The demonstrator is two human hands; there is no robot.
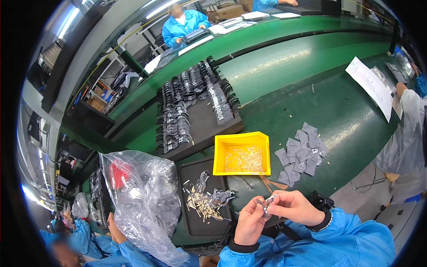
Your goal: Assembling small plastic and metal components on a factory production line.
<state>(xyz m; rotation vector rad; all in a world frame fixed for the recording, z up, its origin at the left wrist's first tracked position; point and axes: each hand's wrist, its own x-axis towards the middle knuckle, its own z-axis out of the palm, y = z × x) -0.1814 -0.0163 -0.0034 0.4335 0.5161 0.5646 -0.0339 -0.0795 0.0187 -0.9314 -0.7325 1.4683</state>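
Close to the table's front edge, my left hand [250, 223] and my right hand [297, 207] meet fingertip to fingertip. Both are closed in a pinch on a small dark part with a shiny metal piece [265, 204]; my fingers cover much of it, so its exact kind is hidden. Left of my hands lies a black tray [189, 224] with a pile of brass-coloured pins [202, 205] and small dark parts [221, 196]. A yellow bin [219, 155] beyond my hands holds many small clear pieces [249, 159]. Flat grey plates [304, 153] are heaped to the bin's right.
A dark tray [202, 120] with rows of black parts stands behind the bin. Clear plastic bags [147, 196] bulge at the left. A paper sheet [371, 86] lies far right. Other people sit left, right and across the green table [275, 104].
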